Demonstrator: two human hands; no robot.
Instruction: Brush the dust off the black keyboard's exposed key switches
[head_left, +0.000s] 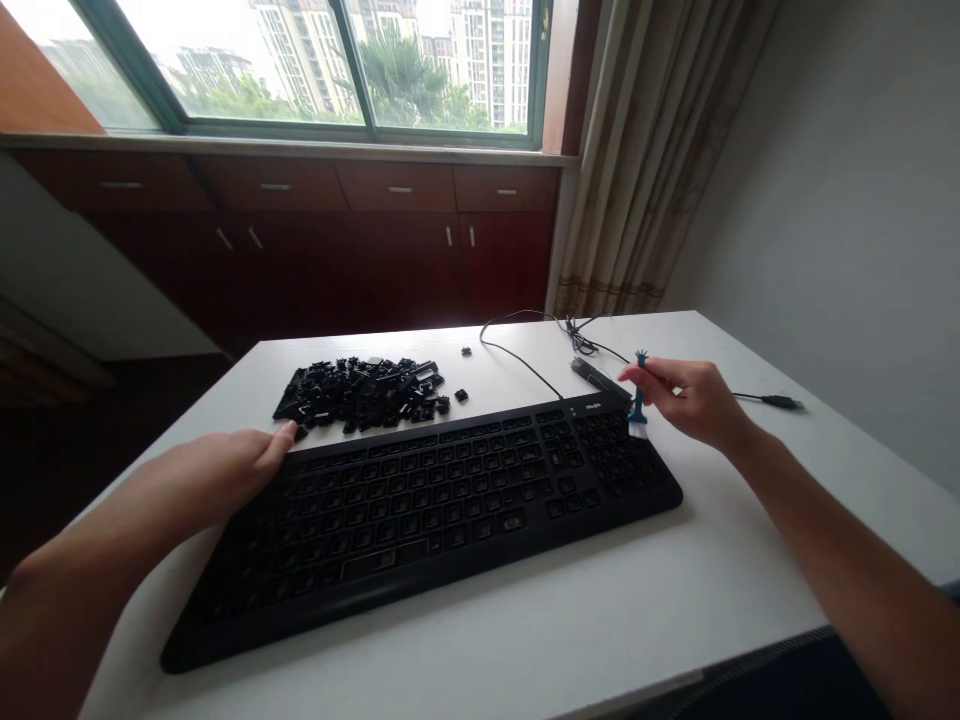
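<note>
A black keyboard with its keycaps off lies at a slant across the white table, its key sockets bare. My left hand is closed on its back left edge, thumb on top; the other fingers are mostly hidden. Between the thumb and fingers of my right hand is a small blue cleaning brush, held upright. Its white bristles point down at the number-pad end, touching or just above the sockets. Behind the keyboard, near my left hand, sits a heap of loose black keycaps.
Two stray keycaps lie right of the heap, one keycap nearer and another keycap farther back. A coiled black cable runs behind the keyboard to a plug. A dark slim object rests beside my right hand.
</note>
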